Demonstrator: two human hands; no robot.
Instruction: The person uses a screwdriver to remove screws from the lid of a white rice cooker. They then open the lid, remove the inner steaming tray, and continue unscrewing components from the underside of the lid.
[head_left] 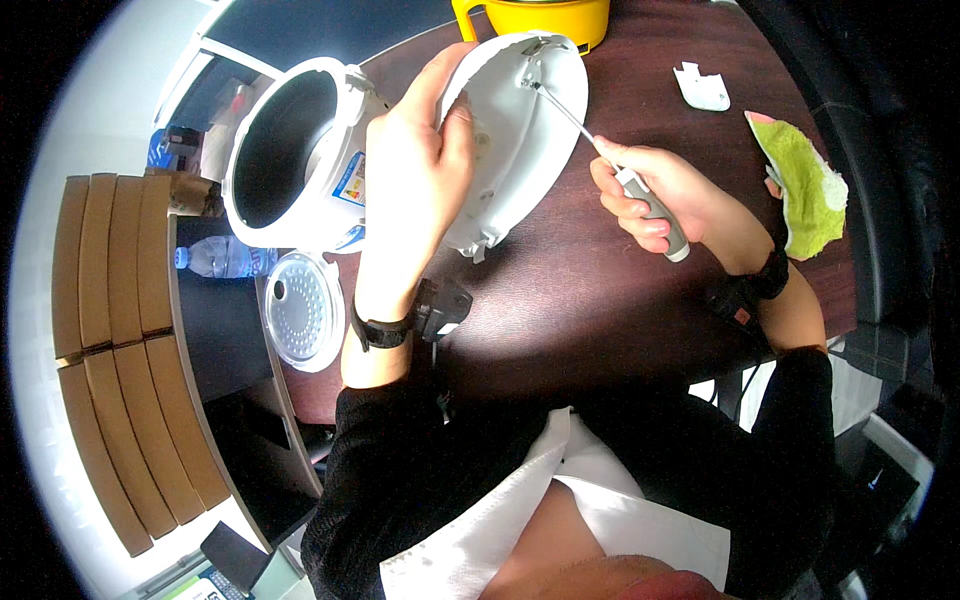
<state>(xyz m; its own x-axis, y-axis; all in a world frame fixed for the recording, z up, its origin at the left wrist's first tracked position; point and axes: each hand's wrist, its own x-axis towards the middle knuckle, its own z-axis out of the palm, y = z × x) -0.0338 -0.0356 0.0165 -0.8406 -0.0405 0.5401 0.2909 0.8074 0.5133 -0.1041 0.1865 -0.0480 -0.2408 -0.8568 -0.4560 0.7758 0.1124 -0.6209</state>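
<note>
My left hand [432, 150] grips the rim of a white rice cooker lid [530, 165], which is tilted up with its hollow inner side facing me. In my right hand [665, 190] is a screwdriver [650, 205] with a grey and white handle. Its thin shaft slants up and left, and the tip meets a small fitting near the lid's upper edge. Left of the lid, the white rice cooker body [345, 205] leans with its dark round opening toward the left. Part of that body is hidden behind my left hand and wrist.
A clear perforated round plate [303, 310] and a water bottle [225, 257] are at the left. A yellow pot [550, 20] stands at the far edge. To the right lie a small white plastic piece [702, 88] and a green cloth [808, 190]. Brown boxes [130, 350] are stacked far left.
</note>
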